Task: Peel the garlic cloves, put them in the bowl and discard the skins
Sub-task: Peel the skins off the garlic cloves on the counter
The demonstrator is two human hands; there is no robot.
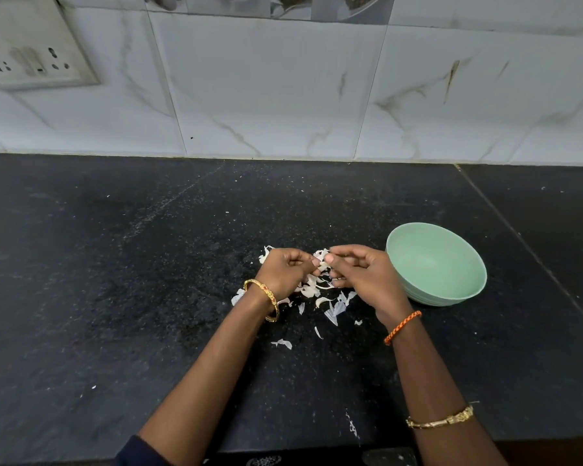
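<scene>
I see both hands meeting above the middle of the black counter [148, 297]. Left hand [283, 274] and right hand [360, 277] have fingers curled, pinching a garlic clove [322, 255] between them. Garlic skins [330, 307] lie scattered beneath. Green bowl [451, 290] stands just right of the right hand, toward the counter's right edge.

Lighting: soft, even, moderately bright; source not visible. Shadows: faint, diffuse, beneath the forearms on the black worktop [115, 297]. Glare: mild sheen on the tiled wall [283, 89]. Distortion: wide-angle bowing at the edges; the wall socket [31, 48] leans. Focus: centre fairly sharp, corners slightly soft.
</scene>
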